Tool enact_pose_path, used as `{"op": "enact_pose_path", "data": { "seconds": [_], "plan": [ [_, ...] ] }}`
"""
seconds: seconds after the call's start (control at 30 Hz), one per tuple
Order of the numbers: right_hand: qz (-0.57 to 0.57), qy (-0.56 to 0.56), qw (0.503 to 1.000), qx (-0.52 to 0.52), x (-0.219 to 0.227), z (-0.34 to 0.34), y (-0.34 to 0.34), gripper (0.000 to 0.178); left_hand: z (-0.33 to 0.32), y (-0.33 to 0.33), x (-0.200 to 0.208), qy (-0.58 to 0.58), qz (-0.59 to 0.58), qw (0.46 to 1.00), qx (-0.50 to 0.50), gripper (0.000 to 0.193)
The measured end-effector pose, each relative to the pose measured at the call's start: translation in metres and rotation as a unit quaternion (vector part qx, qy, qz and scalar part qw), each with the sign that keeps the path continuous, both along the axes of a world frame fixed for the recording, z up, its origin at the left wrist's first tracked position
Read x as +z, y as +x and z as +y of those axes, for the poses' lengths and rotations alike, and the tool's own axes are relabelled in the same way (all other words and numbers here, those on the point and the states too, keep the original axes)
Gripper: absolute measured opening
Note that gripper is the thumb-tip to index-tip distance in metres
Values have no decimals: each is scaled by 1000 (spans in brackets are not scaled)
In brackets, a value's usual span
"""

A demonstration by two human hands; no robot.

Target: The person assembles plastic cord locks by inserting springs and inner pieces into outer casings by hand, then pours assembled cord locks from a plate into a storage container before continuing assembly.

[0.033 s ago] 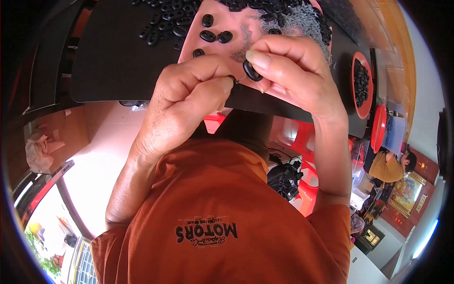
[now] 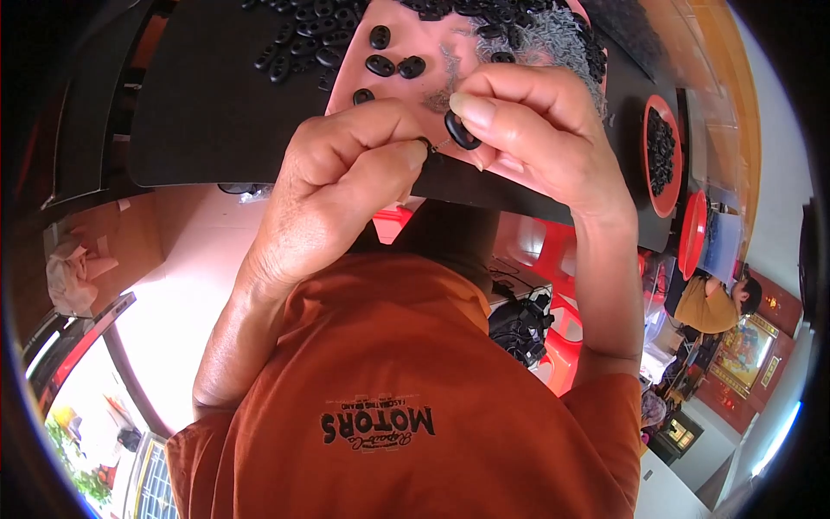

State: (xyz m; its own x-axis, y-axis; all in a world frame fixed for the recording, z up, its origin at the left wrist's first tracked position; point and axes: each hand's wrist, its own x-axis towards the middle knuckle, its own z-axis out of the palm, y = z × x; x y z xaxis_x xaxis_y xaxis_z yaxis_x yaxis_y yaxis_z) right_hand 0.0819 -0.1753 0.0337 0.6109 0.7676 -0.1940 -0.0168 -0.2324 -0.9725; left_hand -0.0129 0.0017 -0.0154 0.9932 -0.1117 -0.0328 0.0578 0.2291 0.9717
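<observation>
My right hand (image 2: pixel 545 134) pinches a black oval plastic cord lock part (image 2: pixel 459 130) between thumb and fingers. Close by on its left, my left hand (image 2: pixel 346 177) is closed on a small black piece (image 2: pixel 426 147), mostly covered by the thumb and forefinger. A thin metal spring (image 2: pixel 442 145) shows in the narrow gap between the two parts. Both hands are above the near edge of a pink board (image 2: pixel 424 93). On that board, several similar black oval pieces (image 2: pixel 379 65) with holes lie apart, and a heap of small grey springs (image 2: pixel 553 39) is beyond my right hand.
A pile of black oval pieces (image 2: pixel 311 35) lies on the dark table (image 2: pixel 216 112) at the far left. To the right stands a red bowl (image 2: pixel 677 164) of small black parts. Further right, a person (image 2: pixel 709 307) in a yellow-brown top sits in the background.
</observation>
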Motion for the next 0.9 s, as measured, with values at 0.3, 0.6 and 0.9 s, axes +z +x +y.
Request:
{"op": "enact_pose_path", "data": {
  "seconds": [0.3,0.6,0.9],
  "plan": [
    [-29,-35,999,-1,7,2,-2,26,0,1,1,16,-28,999,-4,17],
    [-49,-37,998,20,3,2,-1,25,-1,3,4,21,-20,999,-15,16],
    [-80,-19,996,24,0,1,0,25,-4,3,5,-10,-21,1000,-11,13]
  ]
}}
